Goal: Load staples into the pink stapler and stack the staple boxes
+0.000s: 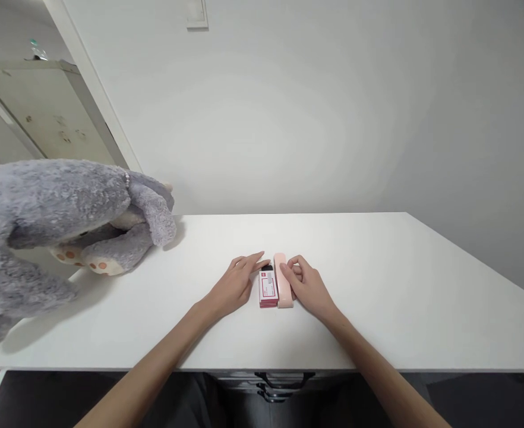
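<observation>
A pink stapler [282, 285] lies lengthwise on the white table [378, 297], with a small red and white box [267, 290] right beside it on its left. My right hand [307, 285] rests against the stapler's right side, fingers curled with the fingertips on it. On the other side my left hand [235, 285] lies flat on the table, fingers stretched, the index fingertip touching the far end of the box.
A big grey plush animal [61, 226] sprawls over the table's left end. A plain white wall stands behind the table. A dark chair or drawer handle [280, 380] shows under the front edge. A beige cabinet [43, 113] stands at the far left.
</observation>
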Motion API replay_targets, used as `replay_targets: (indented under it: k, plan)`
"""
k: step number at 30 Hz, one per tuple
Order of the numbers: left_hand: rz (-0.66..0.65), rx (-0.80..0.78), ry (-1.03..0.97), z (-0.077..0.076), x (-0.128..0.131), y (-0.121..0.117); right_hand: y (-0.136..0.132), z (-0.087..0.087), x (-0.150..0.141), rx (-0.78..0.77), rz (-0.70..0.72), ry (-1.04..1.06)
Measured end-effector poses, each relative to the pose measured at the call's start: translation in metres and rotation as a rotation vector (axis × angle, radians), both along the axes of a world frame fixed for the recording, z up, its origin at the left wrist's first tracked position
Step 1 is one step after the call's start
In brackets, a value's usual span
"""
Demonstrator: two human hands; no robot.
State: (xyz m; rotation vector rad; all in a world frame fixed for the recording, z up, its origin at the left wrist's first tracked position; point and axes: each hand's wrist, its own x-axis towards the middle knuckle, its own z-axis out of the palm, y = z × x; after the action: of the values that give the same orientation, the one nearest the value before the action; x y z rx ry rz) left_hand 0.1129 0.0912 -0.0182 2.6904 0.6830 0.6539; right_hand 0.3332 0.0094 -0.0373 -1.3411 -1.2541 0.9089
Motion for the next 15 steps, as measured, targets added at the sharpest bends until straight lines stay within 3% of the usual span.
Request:
replay_targets:
  k: [7, 10, 12, 15]
  plan:
    - [-0.023, -0.001, -0.024, -0.001, -0.002, 0.000, -0.001, 0.002, -0.002, -0.006, -0.001, 0.010]
    - [0.040, 0.002, -0.078, -0.007, -0.004, 0.001, -0.003, 0.004, -0.001, -0.009, -0.018, -0.005]
    - [0.114, -0.008, -0.122, -0.010, -0.006, 0.002, -0.006, 0.006, -0.001, 0.015, -0.101, -0.035]
    - [0.263, -0.068, -0.224, -0.014, -0.008, 0.004, -0.021, 0.014, -0.010, 0.133, -0.357, -0.141]
